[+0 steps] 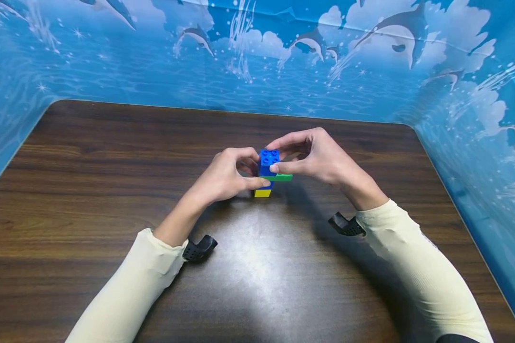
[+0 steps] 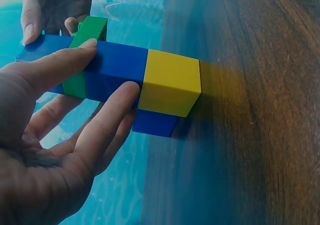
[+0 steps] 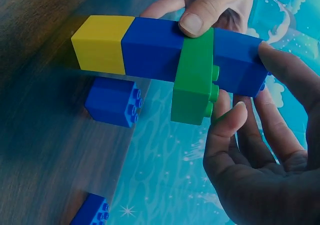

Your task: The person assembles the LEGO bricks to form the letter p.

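A small tower of toy building bricks stands on the table: a yellow brick (image 1: 262, 193) at the bottom, a blue brick (image 2: 120, 62), a green brick (image 1: 284, 177) jutting out to the right, and a top blue brick (image 1: 264, 170) with studs showing. My left hand (image 1: 223, 176) holds the tower from the left, its thumb lying across the green and lower blue bricks. From the right, my right hand (image 1: 326, 157) pinches the top blue brick between thumb and fingers. The green brick's protruding studs show in the right wrist view.
Two loose blue bricks, one nearer the tower (image 3: 110, 100) and another (image 3: 90, 212) farther off, sit on the dark wooden table (image 1: 111, 190); the head view hides them. A blue dolphin-print sheet (image 1: 154, 62) surrounds the table's back and sides.
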`<state>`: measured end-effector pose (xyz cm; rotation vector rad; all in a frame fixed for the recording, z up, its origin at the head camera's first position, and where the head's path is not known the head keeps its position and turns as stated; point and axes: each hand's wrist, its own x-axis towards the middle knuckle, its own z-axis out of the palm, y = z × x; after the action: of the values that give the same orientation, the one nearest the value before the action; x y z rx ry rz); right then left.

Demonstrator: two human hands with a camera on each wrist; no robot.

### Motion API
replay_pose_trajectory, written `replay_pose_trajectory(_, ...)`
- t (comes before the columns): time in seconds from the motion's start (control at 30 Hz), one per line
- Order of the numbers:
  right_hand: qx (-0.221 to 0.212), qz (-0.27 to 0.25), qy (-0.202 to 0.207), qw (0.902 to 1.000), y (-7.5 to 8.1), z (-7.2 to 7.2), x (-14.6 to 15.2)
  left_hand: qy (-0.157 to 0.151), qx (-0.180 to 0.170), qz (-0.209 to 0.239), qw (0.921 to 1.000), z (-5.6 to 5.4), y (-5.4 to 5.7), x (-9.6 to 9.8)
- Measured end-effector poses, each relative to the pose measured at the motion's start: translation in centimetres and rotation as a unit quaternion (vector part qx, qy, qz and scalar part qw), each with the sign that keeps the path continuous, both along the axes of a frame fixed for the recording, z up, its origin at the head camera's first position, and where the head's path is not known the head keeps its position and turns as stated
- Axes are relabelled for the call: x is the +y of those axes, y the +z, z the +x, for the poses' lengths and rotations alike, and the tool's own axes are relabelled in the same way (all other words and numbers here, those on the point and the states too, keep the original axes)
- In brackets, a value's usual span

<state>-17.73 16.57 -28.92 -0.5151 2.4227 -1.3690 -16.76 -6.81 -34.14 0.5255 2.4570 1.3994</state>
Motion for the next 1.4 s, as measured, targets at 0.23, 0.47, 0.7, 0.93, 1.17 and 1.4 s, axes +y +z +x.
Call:
replay_pose_trajectory(0.23, 0.009, -0.006, 0.021, 0.9997, -0.1, -0.4, 0.5, 0.003, 0.003, -0.004, 1.0000, -0.1, 0.0, 0.0)
replay_pose_trajectory(0.47, 0.012, -0.002, -0.014, 0.9998, 0.0, -0.6, 1.3, 0.003, -0.009, -0.018, 0.9998, -0.2, 0.4, -0.3)
replay_pose_trajectory(0.7, -0.010, 0.009, -0.058, 0.9982, -0.9, -1.3, 2.0, 0.000, -0.014, -0.040, 0.9991, -0.4, 0.8, -1.0)
replay_pose_trajectory(0.93, -0.037, -0.003, -0.071, 0.9968, -2.6, -2.1, 2.4, -0.003, -0.013, -0.060, 0.9981, -0.7, 1.1, -1.8)
replay_pose_trajectory(1.17, -0.062, -0.001, -0.065, 0.9960, -4.3, -2.7, 2.3, 0.003, -0.019, -0.084, 0.9963, -0.9, 1.6, -3.0)
replay_pose_trajectory(1.4, -0.077, 0.035, -0.064, 0.9944, -5.6, -3.1, 2.1, -0.005, -0.022, -0.077, 0.9968, -1.2, 1.6, -3.5)
